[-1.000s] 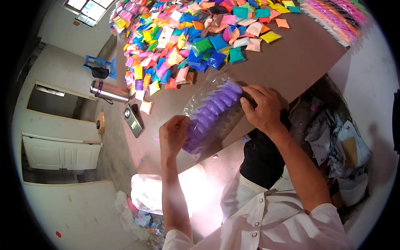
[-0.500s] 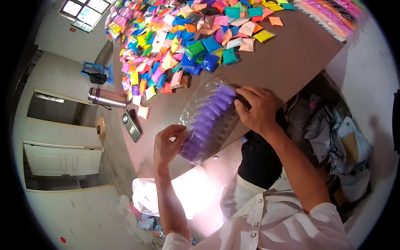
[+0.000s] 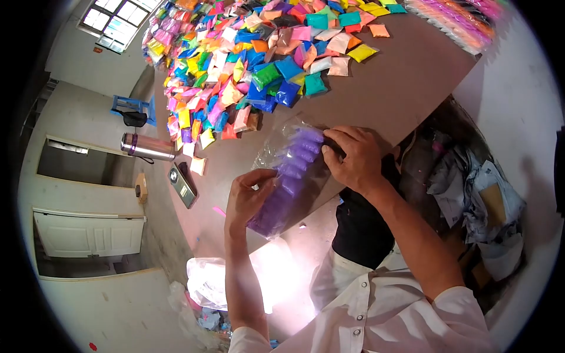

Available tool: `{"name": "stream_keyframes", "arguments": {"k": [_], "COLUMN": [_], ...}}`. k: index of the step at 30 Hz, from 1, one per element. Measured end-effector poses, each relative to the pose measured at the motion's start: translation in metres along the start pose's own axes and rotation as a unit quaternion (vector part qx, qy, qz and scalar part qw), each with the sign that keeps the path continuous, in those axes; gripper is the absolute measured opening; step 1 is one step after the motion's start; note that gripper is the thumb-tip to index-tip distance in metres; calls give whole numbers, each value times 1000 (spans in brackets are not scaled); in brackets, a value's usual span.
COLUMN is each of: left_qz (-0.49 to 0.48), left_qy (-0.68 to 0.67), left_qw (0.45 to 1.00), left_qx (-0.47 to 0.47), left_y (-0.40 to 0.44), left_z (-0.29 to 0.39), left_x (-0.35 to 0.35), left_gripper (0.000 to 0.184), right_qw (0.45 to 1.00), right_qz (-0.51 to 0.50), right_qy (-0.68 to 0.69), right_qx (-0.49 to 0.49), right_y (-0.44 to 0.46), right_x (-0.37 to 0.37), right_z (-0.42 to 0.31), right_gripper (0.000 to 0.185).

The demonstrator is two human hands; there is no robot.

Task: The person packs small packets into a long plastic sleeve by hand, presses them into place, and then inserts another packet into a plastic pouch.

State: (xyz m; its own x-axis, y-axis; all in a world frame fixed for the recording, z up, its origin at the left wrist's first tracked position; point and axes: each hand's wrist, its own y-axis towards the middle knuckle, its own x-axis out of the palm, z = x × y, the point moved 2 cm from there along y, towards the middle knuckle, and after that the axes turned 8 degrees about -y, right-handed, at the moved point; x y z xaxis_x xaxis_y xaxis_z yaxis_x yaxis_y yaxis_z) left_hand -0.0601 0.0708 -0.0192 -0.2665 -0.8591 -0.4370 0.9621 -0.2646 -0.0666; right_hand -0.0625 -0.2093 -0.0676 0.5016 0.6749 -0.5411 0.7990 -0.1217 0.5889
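A clear plastic bag [image 3: 268, 154] lies near the table's front edge, holding a row of overlapping purple packets [image 3: 292, 176]. My left hand [image 3: 250, 197] is closed at the bag's left side, its bent fingertips against the film beside the packets. At the far right end of the row, my right hand [image 3: 356, 157] grips the bag's corner between thumb and fingers. The fingers partly hide the plastic they hold.
A big heap of colourful small packets [image 3: 235, 70] spreads over the table [image 3: 388, 82]. A steel flask [image 3: 150, 146] and a phone [image 3: 183, 185] are at the left edge. Long bagged rows [image 3: 453, 26] lie at the far right corner. Crumpled bags [image 3: 488, 200] fill a space below.
My left hand has moved up and right along the bag, over the middle of the packet row. My right hand stays at its end. The whole view has shifted slightly.
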Motion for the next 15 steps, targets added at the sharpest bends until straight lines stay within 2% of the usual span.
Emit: {"name": "stream_keyframes", "arguments": {"k": [3, 5, 9, 11, 15], "left_qz": [-13, 27, 84, 101, 46], "left_qy": [12, 5, 28, -5, 66], "left_qw": [1000, 998, 995, 995, 996], "left_qx": [-24, -55, -39, -5, 24], "left_y": [0, 2, 18, 26, 40], "left_z": [5, 15, 24, 26, 18], "left_x": [0, -1, 9, 19, 25], "left_gripper": [27, 31, 36, 35, 34], "right_qw": [1000, 1000, 1000, 1000, 1000], "right_qz": [-1, -2, -8, -7, -13], "right_qy": [-5, -8, -7, -9, 4], "right_qx": [-1, -3, -6, -4, -1], "right_y": [-1, 1, 0, 1, 1], "right_x": [-2, -3, -3, -3, -6], "right_z": [-2, -2, -2, -1, -2], "right_gripper": [28, 28, 27, 27, 29]}}
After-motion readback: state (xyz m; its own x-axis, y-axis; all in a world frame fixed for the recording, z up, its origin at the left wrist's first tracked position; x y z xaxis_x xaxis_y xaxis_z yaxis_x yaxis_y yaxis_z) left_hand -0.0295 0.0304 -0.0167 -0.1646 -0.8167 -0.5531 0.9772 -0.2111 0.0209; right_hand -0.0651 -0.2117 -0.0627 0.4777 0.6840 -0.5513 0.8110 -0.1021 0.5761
